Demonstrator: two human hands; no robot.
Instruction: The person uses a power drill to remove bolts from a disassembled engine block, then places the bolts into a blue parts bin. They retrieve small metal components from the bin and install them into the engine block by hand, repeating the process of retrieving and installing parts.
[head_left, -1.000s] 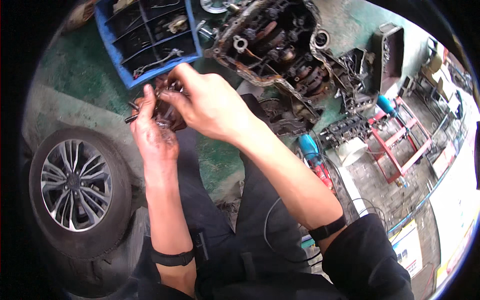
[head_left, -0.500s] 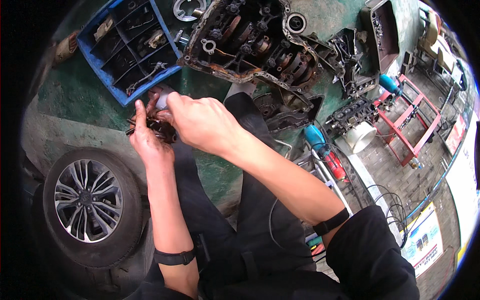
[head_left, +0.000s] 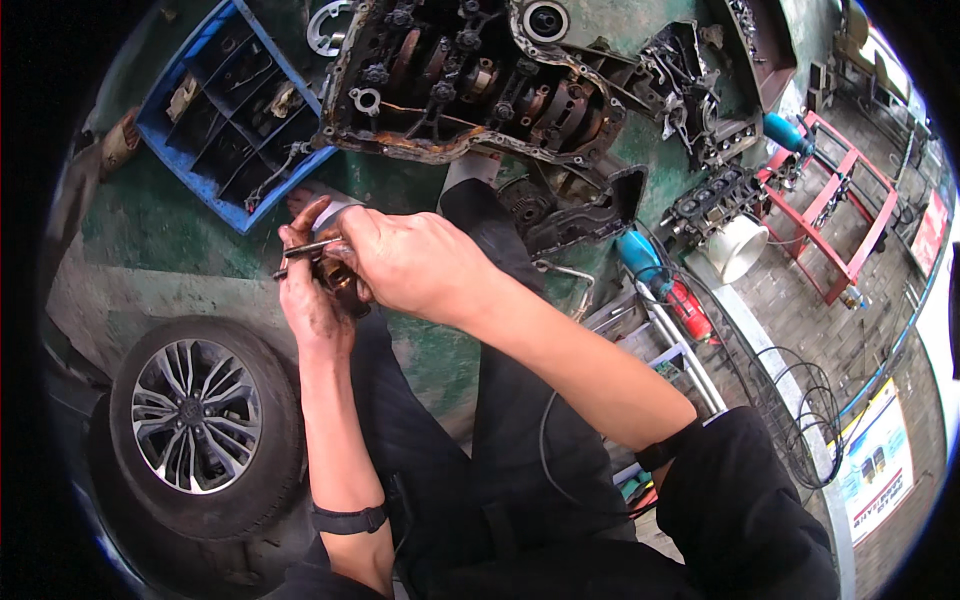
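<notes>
Dark, oily and curved, a small metal engine part (head_left: 343, 288) sits in my left hand (head_left: 316, 312), whose fingers are closed round it. Two thin bolt-like rods (head_left: 312, 249) stick out of it toward the left. My right hand (head_left: 405, 257) pinches at the same part from the right, its thumb and fingertips beside the upper rod; the fingertips are partly hidden. Both hands are together below the corner of a blue divided tray (head_left: 250, 222). A pale object (head_left: 318, 192) shows just behind the fingers; its kind cannot be made out.
Ahead lies a large open engine block (head_left: 470, 140) with its crankshaft showing. Dark metal covers (head_left: 570, 220) and other castings (head_left: 685, 100) are to its right. A wheel (head_left: 205, 425) lies at lower left. Right are a red frame (head_left: 840, 210), a white bucket (head_left: 738, 248) and cables (head_left: 810, 420).
The view has shifted, so the block and tray sit further left. In my hands the part has turned, and its rods and curved inner face show more plainly.
</notes>
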